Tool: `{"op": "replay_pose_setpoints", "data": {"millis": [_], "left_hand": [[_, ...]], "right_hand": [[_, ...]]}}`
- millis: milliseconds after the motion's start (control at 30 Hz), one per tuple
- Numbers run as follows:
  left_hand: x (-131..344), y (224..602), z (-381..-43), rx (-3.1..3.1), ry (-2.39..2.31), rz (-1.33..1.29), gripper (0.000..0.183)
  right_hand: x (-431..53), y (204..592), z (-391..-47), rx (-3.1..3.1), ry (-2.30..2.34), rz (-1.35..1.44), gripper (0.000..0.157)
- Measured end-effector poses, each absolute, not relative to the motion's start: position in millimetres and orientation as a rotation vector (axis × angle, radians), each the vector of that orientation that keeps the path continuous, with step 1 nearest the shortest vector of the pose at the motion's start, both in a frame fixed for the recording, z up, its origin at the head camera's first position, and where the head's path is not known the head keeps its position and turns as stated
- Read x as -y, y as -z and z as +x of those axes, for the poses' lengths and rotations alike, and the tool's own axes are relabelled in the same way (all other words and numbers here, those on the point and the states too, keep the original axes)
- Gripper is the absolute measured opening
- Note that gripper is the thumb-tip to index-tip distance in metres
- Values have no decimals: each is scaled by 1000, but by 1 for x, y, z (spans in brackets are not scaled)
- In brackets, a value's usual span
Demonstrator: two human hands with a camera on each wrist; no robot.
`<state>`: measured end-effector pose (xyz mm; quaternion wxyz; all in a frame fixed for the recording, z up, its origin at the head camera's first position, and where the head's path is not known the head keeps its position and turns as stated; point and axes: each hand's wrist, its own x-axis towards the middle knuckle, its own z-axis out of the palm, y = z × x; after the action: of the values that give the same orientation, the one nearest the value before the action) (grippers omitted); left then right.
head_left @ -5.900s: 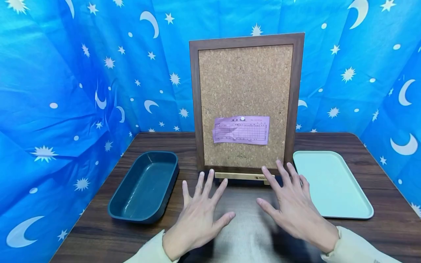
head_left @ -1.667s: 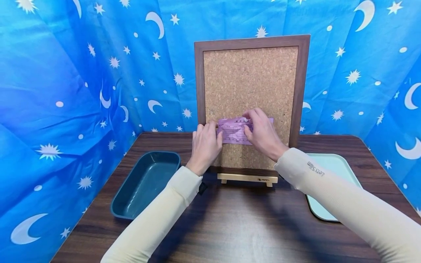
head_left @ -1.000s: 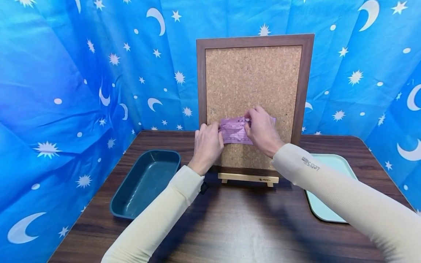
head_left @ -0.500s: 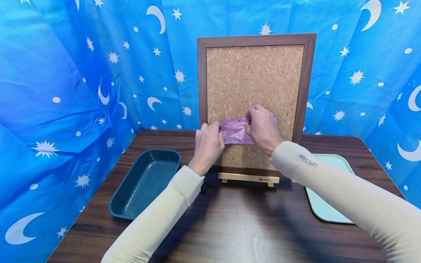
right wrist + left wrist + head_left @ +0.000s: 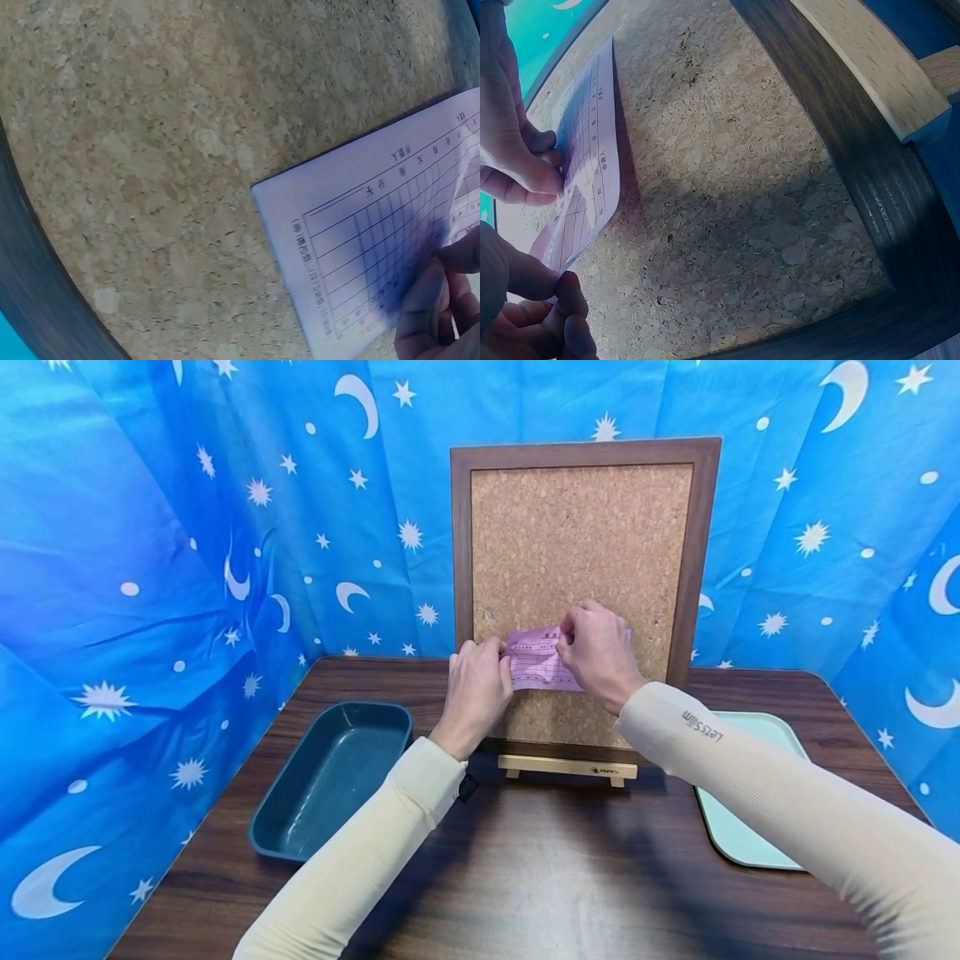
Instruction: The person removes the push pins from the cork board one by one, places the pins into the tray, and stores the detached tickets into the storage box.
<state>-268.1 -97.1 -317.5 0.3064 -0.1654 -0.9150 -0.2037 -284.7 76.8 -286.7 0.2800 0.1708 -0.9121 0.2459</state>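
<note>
A pink printed receipt slip lies against the lower half of a framed cork board. My left hand pinches the slip's left edge between thumb and fingers. At the slip's top middle, my right hand has thumb and forefinger closed on the white pushpin, which the fingers hide. In the left wrist view, the slip bows away from the cork and casts a shadow on it. The right wrist view shows the slip's right part hanging free of fingers, with the right hand at its side.
The board leans on a small wooden easel on the dark wood table. A deep teal tray stands on the left. On the right lies a flat mint tray, partly covered by the right sleeve. Blue star-print cloth surrounds the table.
Both hands have gone from spread above the table up to the slip, the left to its left edge, the right to the pushpin. Over the last second the right fingers have closed over the pin.
</note>
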Motion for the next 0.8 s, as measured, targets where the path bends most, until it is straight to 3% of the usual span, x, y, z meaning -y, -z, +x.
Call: {"op": "replay_pose_setpoints", "data": {"millis": [800], "left_hand": [[103, 313, -267, 2422, 596, -380, 11]], "right_hand": [[-97, 288, -270, 2308, -677, 649, 4]]}}
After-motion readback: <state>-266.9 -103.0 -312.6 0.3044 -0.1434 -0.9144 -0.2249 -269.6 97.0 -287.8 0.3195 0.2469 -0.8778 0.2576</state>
